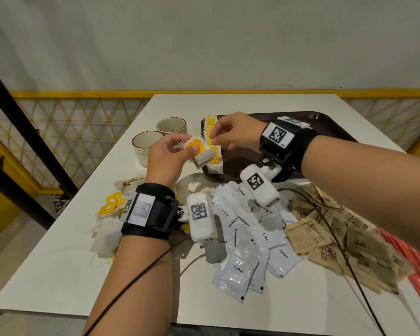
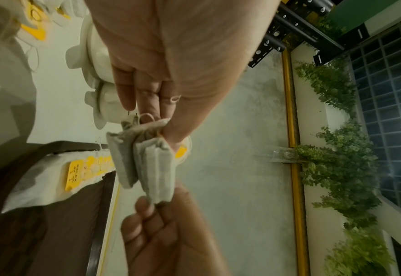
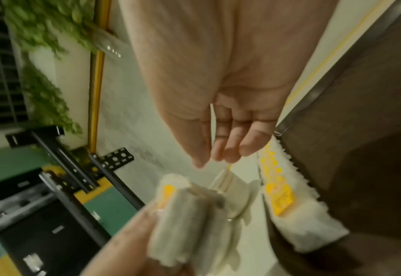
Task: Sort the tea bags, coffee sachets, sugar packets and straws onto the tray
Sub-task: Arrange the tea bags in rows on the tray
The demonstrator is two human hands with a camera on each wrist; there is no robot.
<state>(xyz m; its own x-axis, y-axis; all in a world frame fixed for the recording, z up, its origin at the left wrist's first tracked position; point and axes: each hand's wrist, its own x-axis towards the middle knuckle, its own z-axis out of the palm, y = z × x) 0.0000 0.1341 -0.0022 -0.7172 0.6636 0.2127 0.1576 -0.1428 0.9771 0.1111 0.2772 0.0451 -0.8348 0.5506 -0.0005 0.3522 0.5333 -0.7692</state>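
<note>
While a pale plastered wall and yellow-railed mesh fence close the room behind it, the square white table [image 1: 66,258] carries a dark brown plastic tray [image 1: 330,127] with a row of paper tea bags [image 1: 210,128] along its left edge. Glossy white coffee sachets [image 1: 238,270], crinkled brown sugar packets [image 1: 364,258] and red straws [image 1: 412,260] lie in the foreground, 2 cream ceramic cups [image 1: 153,139] farther back. Only the wrist views show hanging green foliage [image 2: 336,164]. Over the tray's corner, the left hand [image 1: 166,154] pinches a small bundle of yellow-tagged tea bags [image 2: 145,164]; the right hand [image 1: 233,130] pinches a string or tag at its top, which of them I cannot tell.
</note>
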